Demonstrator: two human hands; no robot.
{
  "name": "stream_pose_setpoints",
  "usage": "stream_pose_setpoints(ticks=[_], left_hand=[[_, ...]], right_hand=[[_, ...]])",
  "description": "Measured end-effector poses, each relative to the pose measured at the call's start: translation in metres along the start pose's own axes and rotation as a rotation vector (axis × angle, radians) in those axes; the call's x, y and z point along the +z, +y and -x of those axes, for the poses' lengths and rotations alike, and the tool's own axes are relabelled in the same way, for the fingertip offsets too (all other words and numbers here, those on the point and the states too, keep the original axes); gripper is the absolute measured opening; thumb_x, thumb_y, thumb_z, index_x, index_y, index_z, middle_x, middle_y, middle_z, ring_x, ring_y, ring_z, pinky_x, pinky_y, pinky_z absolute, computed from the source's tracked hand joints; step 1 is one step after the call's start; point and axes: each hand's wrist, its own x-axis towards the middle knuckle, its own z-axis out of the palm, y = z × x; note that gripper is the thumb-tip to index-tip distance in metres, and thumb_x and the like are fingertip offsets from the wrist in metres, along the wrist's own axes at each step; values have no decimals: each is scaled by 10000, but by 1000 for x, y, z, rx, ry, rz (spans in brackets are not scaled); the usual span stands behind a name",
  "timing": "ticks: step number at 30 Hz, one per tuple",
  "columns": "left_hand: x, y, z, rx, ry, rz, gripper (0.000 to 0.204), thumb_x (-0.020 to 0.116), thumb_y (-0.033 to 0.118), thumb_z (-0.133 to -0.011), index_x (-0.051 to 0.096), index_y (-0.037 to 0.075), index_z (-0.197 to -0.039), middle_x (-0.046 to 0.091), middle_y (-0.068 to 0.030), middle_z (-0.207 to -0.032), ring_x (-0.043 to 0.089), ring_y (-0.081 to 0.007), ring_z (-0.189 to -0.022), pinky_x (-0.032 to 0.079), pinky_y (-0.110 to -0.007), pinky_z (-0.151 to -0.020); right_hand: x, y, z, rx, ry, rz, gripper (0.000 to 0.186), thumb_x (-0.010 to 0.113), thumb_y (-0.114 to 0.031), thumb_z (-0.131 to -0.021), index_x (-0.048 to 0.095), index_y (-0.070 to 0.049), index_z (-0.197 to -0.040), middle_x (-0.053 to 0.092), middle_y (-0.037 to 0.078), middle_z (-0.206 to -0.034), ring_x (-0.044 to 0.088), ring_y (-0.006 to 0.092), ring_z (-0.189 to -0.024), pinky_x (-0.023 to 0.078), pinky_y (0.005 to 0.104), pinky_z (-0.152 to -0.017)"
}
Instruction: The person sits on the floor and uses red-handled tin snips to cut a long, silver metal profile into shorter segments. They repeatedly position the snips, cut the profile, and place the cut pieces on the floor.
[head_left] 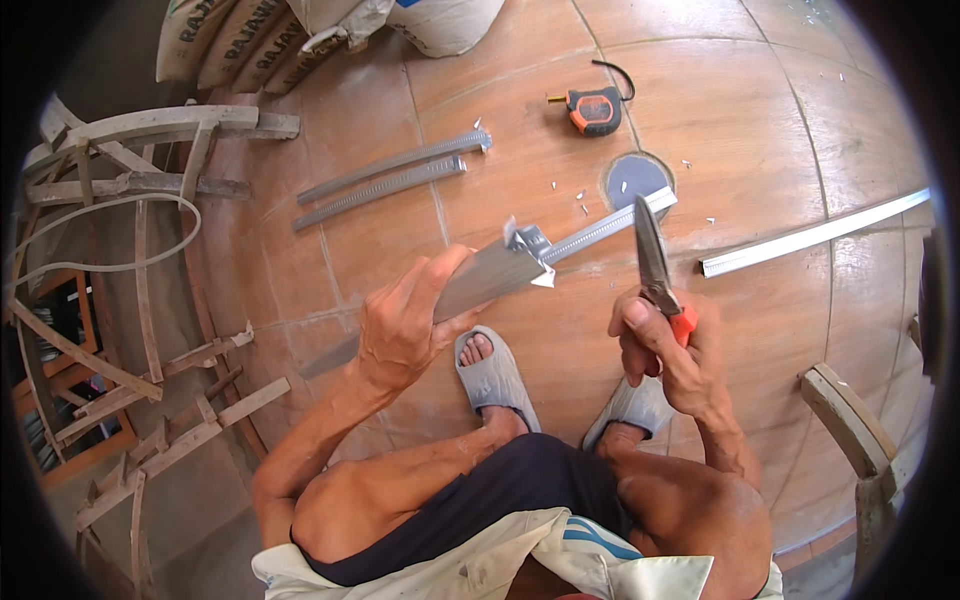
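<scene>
My left hand [400, 325] is wrapped round a silvery metal channel [490, 282], which slants up to the right. Its near end runs back past my wrist, and its far end has cut, bent flaps. In my right hand [670, 350] is a pair of tin snips [652, 262] with red handles, blades pointing up and seemingly together. The snips are apart from the channel's flaps. Beyond the flaps a narrow ribbed metal strip [610, 226] reaches to a grey disc [637, 180] on the floor; whether it joins the channel I cannot tell.
Two short ribbed metal strips [385, 177] lie on the tiled floor at the far left. An orange and black tape measure [596, 110] lies farther off. Another metal channel [815, 235] is at right, among small metal scraps. Wooden frames [150, 185] stand left, sacks [245, 45] behind.
</scene>
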Motion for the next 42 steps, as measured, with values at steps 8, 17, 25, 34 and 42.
stream_pose_setpoints(ticks=[8, 17, 25, 34, 42], left_hand=[[17, 8, 31, -91, 58, 45, 565, 892, 213, -905, 620, 12, -1358, 765, -150, -1051, 768, -295, -877, 601, -364, -743], [35, -5, 48, -188, 152, 139, 695, 905, 55, -711, 638, 78, -1351, 741, -97, -1023, 740, -297, -850, 598, -396, -707], [35, -9, 57, -288, 142, 152, 560, 886, 231, -925, 624, 30, -1378, 783, -163, -1044, 780, -276, -891, 610, -372, -756], [38, -5, 49, -362, 152, 141, 566, 864, 235, -945, 600, 71, -1418, 779, -176, -1020, 786, -300, -887, 613, -385, -739], [42, -7, 53, -389, 127, 138, 566, 851, 293, -955, 604, 85, -1420, 773, -181, -1023, 783, -312, -900, 609, -392, -738]], right_hand=[[14, 20, -4, 83, -119, 248, 305, 724, -266, -1070, 734, -13, -900, 552, -3, -546, 523, 71, -489, 388, 287, -463], [26, 17, -6, 99, -80, 398, 245, 733, -236, -1052, 751, -17, -944, 569, 34, -566, 524, 110, -519, 418, 324, -504], [43, 19, -9, 197, 10, 211, 343, 701, -279, -1078, 714, 7, -890, 573, 33, -582, 493, 115, -512, 411, 329, -510], [55, 34, -21, 115, 46, 85, 431, 648, -360, -1110, 706, 20, -914, 565, 23, -577, 516, 98, -534, 394, 292, -515], [54, 44, -21, 148, -4, 107, 354, 671, -319, -1096, 742, -5, -950, 570, 14, -578, 516, 95, -529, 382, 300, -512]])
